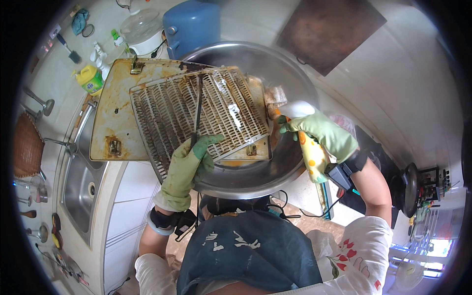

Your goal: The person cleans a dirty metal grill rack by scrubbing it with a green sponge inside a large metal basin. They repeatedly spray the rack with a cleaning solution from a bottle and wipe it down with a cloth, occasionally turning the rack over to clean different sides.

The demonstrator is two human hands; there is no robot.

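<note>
My left hand (191, 158), in a green rubber glove, grips the dark bar of a slotted metal range-hood filter (221, 114), which is streaked with brown grease. My right hand (317, 129), gloved too, is closed around the neck of a spray bottle (311, 155) with a yellow body and orange dots; its white head points left towards the filter. Beneath the filter lies a greasy cream-coloured metal panel (110, 96) with metal clips, resting across a large stainless steel basin (254, 188). A crumpled wrapped item (276, 95) lies beyond the spray head.
The sink (79, 184) is at the left, with a yellow detergent bottle (89, 79) past its far end. Behind the basin stand a blue container (191, 27) and a white pot (142, 29). A dark square board (330, 31) leans at the wall. A wok (409, 190) is right.
</note>
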